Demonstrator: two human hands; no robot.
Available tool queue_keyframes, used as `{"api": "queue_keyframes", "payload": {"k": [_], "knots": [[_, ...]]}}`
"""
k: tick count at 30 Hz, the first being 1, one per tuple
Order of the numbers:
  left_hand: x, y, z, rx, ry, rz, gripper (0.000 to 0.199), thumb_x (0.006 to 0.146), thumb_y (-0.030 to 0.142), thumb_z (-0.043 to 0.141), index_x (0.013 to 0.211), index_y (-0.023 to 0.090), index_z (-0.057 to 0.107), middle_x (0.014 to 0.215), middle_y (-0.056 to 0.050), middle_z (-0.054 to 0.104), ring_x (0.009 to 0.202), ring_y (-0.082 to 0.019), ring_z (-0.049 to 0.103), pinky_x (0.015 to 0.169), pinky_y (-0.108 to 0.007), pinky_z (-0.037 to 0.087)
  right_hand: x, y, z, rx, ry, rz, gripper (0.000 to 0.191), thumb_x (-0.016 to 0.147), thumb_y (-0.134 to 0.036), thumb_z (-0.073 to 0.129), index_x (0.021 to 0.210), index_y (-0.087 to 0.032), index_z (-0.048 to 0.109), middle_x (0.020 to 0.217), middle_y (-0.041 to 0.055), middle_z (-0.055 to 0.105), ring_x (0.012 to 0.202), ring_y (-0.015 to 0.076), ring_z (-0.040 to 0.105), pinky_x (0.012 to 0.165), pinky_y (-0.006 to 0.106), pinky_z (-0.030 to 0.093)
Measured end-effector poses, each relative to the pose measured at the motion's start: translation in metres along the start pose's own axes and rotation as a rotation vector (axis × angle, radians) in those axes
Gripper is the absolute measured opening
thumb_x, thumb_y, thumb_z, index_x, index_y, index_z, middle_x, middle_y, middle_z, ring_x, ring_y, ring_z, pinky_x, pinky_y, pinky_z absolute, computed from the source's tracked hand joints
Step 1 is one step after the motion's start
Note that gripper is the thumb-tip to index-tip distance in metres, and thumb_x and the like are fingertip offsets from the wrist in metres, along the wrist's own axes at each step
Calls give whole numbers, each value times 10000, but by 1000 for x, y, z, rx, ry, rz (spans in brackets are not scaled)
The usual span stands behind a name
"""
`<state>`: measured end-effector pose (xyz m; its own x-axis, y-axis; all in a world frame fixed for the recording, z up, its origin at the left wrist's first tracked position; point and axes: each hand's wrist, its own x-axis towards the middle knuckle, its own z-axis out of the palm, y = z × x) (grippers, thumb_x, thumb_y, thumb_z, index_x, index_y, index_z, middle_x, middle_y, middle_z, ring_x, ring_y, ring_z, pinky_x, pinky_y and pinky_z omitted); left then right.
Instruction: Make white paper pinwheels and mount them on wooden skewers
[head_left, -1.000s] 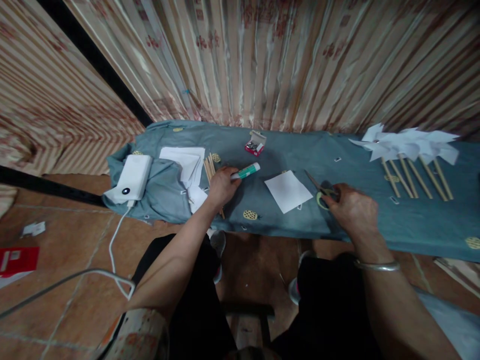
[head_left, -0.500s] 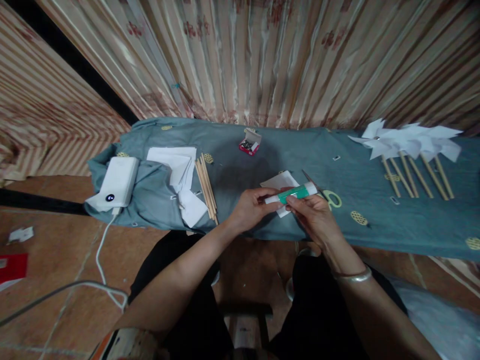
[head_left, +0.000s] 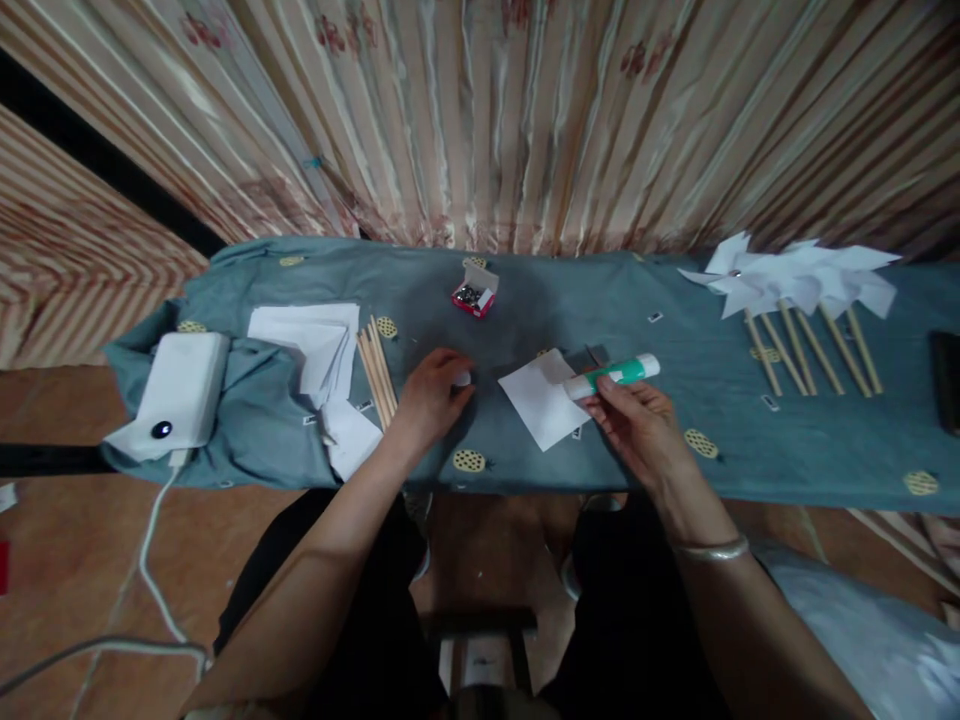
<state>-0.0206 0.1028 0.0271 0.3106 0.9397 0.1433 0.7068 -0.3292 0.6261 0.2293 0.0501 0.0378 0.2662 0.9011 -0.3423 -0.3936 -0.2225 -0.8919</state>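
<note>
My right hand [head_left: 634, 415] grips a green and white glue stick [head_left: 619, 374], its white end pointing left over a square of white paper [head_left: 541, 405]. Between the thumb and fingers of my left hand [head_left: 435, 395] is a small white glue stick cap [head_left: 461, 379], held low over the cloth. That hand is just right of several wooden sticks [head_left: 377, 370]. Behind the glue stick, the scissors [head_left: 592, 354] are mostly hidden by it and my right hand.
A red box of small metal pins [head_left: 474, 292] stands open toward the back. White paper sheets [head_left: 300, 325] and a white power bank [head_left: 180, 390] with a cable lie left. Several white paper pinwheels [head_left: 802, 280] on sticks lie right, near a dark object [head_left: 946, 380] at the edge.
The cap has come off the glue stick. My left hand has moved left with it, while my right hand still holds the stick. The paper square shows more fully; the view has shifted.
</note>
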Motion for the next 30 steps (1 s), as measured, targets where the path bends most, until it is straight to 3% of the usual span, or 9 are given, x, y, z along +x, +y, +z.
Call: {"api": "queue_keyframes", "payload": {"k": [4, 8, 13, 18, 24, 30], "knots": [[-1, -2, 2, 141, 5, 101, 339, 843, 197, 618, 1174, 134, 649, 1205, -140, 610, 1130, -275, 582, 992, -455, 482, 2, 3, -5, -117, 20, -87, 325, 529, -407, 924, 713, -212, 741, 655, -39, 686, 574, 73, 601, 597, 195, 539], [-9, 19, 6, 211, 108, 203, 386, 940, 277, 506, 1305, 168, 563, 1390, -153, 521, 1270, -315, 481, 1053, -530, 409, 2, 6, -5, -163, 30, -109, 311, 556, -395, 906, 758, -213, 756, 698, -28, 703, 626, 91, 622, 636, 209, 536], [-30, 46, 35, 178, -135, 449, 433, 979, 450, 444, 1297, 188, 577, 1481, -159, 462, 1416, -308, 361, 1098, -510, 380, 3, 8, -3, -215, 20, -156, 267, 603, -375, 871, 787, -226, 748, 756, -12, 734, 663, 135, 659, 669, 279, 558], [-36, 52, 55, 211, -240, 408, 588, 908, 546, 541, 1383, 202, 504, 1546, -187, 380, 1488, -342, 241, 1127, -578, 314, -1, 7, 1, -455, 33, -292, 176, 690, -370, 803, 785, -234, 742, 775, -3, 756, 692, 158, 690, 712, 313, 564], [-34, 52, 57, 221, -239, 375, 583, 880, 545, 591, 1351, 207, 527, 1535, -195, 391, 1479, -355, 267, 1131, -587, 301, -6, 6, 2, -804, 19, -488, 248, 806, -396, 711, 981, -224, 742, 843, 27, 767, 780, 202, 713, 751, 339, 556], [-35, 52, 57, 230, -227, 380, 568, 892, 555, 565, 1343, 212, 527, 1530, -205, 391, 1470, -352, 289, 1119, -584, 317, -10, 6, 0, -994, 10, -532, 284, 840, -417, 668, 1046, -234, 734, 948, 49, 772, 869, 235, 722, 825, 386, 551]]}}
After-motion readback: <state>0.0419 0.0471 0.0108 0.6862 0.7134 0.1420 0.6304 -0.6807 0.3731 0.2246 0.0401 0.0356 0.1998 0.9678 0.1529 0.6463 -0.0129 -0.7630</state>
